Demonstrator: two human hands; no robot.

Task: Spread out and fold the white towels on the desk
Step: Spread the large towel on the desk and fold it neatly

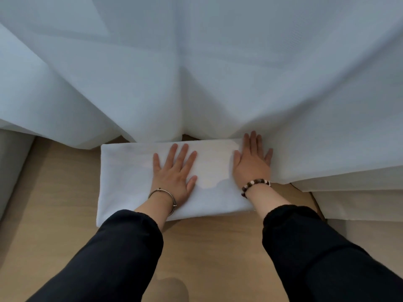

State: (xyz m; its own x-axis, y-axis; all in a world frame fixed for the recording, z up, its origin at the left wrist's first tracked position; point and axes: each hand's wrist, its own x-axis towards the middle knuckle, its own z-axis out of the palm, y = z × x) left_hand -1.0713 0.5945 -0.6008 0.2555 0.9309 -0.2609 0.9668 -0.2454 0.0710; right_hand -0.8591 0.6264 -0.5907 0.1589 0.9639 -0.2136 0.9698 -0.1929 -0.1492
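lying with its long axis left to right on the pale wooden desk (54,214), the soft folded white towel (128,171) is pressed under the flat, spread-fingered left hand (174,171) and right hand (253,162), sheer curtain (196,73) behind.

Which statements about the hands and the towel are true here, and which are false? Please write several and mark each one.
1. The left hand and the right hand both lie flat on the white towel. True.
2. The towel is spread open over the whole desk. False: it is folded into a rectangle, with bare wood around it.
3. A beaded bracelet is on the right wrist. True.
4. The left hand pinches a towel corner. False: it presses flat near the middle.
5. A white curtain hangs behind the towel. True.
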